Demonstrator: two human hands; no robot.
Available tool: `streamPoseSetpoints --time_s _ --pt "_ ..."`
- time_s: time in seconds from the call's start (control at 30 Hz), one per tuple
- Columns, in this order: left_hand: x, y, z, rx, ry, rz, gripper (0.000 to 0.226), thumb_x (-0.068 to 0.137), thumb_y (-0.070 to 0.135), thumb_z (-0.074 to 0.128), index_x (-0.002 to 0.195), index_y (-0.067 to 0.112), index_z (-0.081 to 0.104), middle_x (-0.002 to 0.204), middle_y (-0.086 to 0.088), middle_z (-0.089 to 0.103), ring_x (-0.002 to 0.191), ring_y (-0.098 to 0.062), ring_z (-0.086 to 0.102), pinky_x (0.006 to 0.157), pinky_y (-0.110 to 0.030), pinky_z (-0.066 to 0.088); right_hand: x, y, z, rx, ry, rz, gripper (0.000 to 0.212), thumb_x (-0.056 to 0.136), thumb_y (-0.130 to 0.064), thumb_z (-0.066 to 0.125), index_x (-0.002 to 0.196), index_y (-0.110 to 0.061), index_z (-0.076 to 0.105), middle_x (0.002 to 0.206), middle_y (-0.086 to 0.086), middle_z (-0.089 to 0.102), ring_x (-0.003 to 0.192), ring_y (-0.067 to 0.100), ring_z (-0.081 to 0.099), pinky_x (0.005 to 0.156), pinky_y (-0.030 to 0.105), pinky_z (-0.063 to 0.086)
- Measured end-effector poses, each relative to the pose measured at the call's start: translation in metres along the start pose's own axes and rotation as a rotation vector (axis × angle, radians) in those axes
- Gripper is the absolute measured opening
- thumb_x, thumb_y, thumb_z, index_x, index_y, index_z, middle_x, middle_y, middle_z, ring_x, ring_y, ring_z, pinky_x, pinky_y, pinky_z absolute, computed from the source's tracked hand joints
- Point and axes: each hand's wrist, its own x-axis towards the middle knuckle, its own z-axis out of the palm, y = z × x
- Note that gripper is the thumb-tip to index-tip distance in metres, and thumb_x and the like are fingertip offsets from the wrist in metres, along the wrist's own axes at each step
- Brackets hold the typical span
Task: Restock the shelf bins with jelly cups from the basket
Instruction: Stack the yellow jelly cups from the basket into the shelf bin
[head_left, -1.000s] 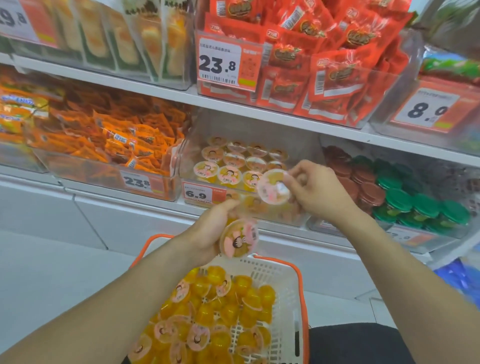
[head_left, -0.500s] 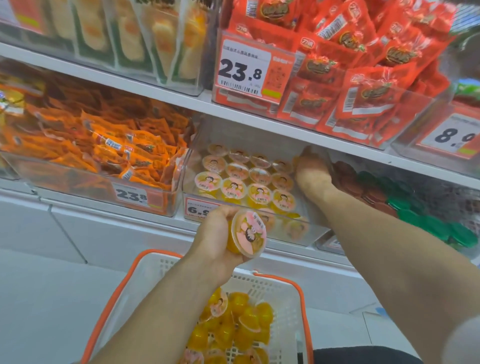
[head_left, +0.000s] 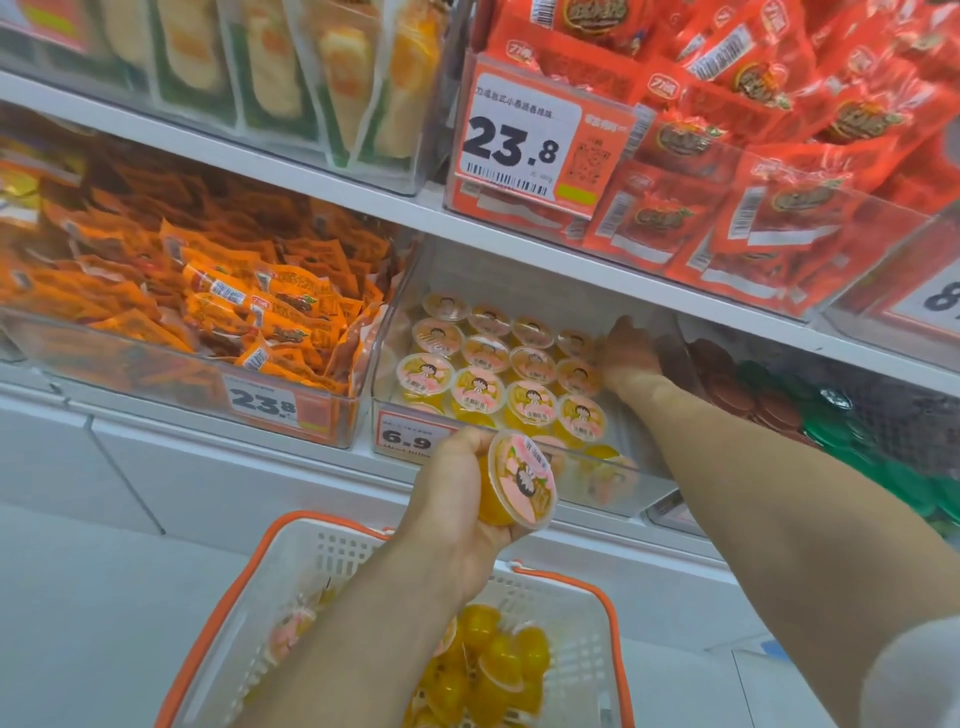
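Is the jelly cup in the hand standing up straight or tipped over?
Tipped. The left hand holds the jelly cup on its side, its pink lid facing sideways, not up.

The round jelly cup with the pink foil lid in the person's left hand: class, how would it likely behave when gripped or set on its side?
The round clear jelly cup probably feels smooth and rigid. Its round rim suggests it could roll sideways. It likely stands steadily, as the binned cups do.

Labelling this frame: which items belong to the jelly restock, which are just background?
Job: jelly cup held in left hand; right hand reaching into clear jelly bin; basket of cups.

Background: orange snack packets; red packets; green-lidded cups; 23.8 price tag.
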Motion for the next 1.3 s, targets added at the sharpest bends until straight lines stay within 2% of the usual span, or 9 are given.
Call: streamPoseSetpoints --time_s 0.3,0.43,0.5,0.57,0.7,0.9,1.07,1.17,1.3 --pt "0.003 -0.007 0.004 0.007 0.017 0.033 0.021 0.097 0.022 0.049 0.094 0.009 0.064 0.073 -0.011 0.072 0.078 -0.028 0.064 0.066 -0.038 0.054 -0.028 0.009 -0.027 -0.118 -0.034 -0.074 0.043 0.097 -0.011 0.046 0.139 -0.002 0.041 0.139 0.015 0.053 0.123 0.032 0.056 0.086 0.031 0.044" --pt "0.005 -0.011 0.006 0.022 0.048 0.051 0.018 0.095 0.02 0.051 0.09 0.01 0.065 0.074 -0.011 0.071 0.08 -0.027 0.064 0.073 -0.04 0.054 -0.086 0.014 -0.048 0.441 0.169 -0.245 0.026 0.09 -0.001 0.053 0.11 -0.013 0.067 0.106 0.005 0.073 0.093 0.021 0.07 0.077 0.01 0.043" --pt "0.006 -0.012 0.007 0.036 0.049 0.049 0.02 0.095 0.02 0.052 0.085 0.011 0.067 0.078 -0.011 0.071 0.079 -0.026 0.064 0.073 -0.039 0.054 -0.13 0.011 -0.059 0.84 0.026 -0.272 0.019 0.093 -0.001 0.057 0.094 -0.016 0.067 0.082 0.002 0.073 0.068 0.013 0.069 0.063 0.018 0.051" --pt "0.007 -0.013 0.008 0.062 0.005 0.032 0.024 0.096 0.025 0.052 0.084 0.013 0.069 0.08 -0.01 0.071 0.076 -0.023 0.064 0.069 -0.035 0.052 -0.166 0.011 -0.063 1.089 -0.199 -0.331 0.008 0.094 -0.004 0.063 0.098 -0.01 0.068 0.076 0.007 0.068 0.058 0.013 0.063 0.055 0.027 0.05" --pt "0.004 -0.012 0.006 0.18 -0.134 -0.017 0.031 0.097 0.037 0.048 0.097 0.015 0.07 0.086 -0.01 0.069 0.069 -0.021 0.063 0.061 -0.029 0.047 -0.197 0.014 -0.058 1.185 -0.49 -0.438 0.029 0.093 -0.02 0.065 0.12 -0.008 0.066 0.091 0.011 0.06 0.074 0.02 0.058 0.06 0.03 0.05" --pt "0.011 -0.017 0.003 0.307 -0.13 0.04 0.047 0.102 0.047 0.041 0.097 0.009 0.069 0.079 -0.013 0.066 0.063 -0.023 0.056 0.044 -0.026 0.033 -0.205 0.021 -0.054 1.276 -0.375 -0.361 0.011 0.088 -0.003 0.069 0.092 0.006 0.065 0.07 0.016 0.062 0.047 0.016 0.058 0.046 0.026 0.048" --pt "0.015 -0.014 0.002 0.568 0.086 0.291 0.012 0.093 0.027 0.067 0.102 0.019 0.067 0.084 -0.005 0.07 0.059 -0.015 0.059 0.05 -0.025 0.04 -0.202 0.032 -0.058 1.21 -0.498 -0.295 0.021 0.087 -0.004 0.073 0.097 0.003 0.055 0.065 0.02 0.064 0.055 0.03 0.066 0.052 0.035 0.054" --pt "0.015 -0.007 -0.002 0.734 -0.01 0.413 0.014 0.096 0.026 0.065 0.108 0.027 0.072 0.093 0.004 0.073 0.078 -0.01 0.067 0.061 -0.019 0.051 -0.199 0.036 -0.061 1.071 -0.426 -0.388 0.033 0.084 -0.019 0.078 0.11 -0.01 0.06 0.078 0.015 0.068 0.066 0.027 0.066 0.056 0.036 0.054" --pt "0.019 -0.004 -0.008 0.968 -0.178 0.483 0.02 0.097 0.029 0.063 0.114 0.031 0.072 0.101 0.009 0.075 0.096 -0.011 0.068 0.09 -0.036 0.055 -0.198 0.035 -0.064 1.126 -0.364 -0.455 0.028 0.083 -0.022 0.076 0.105 -0.008 0.067 0.077 0.022 0.065 0.057 0.027 0.063 0.054 0.036 0.053"
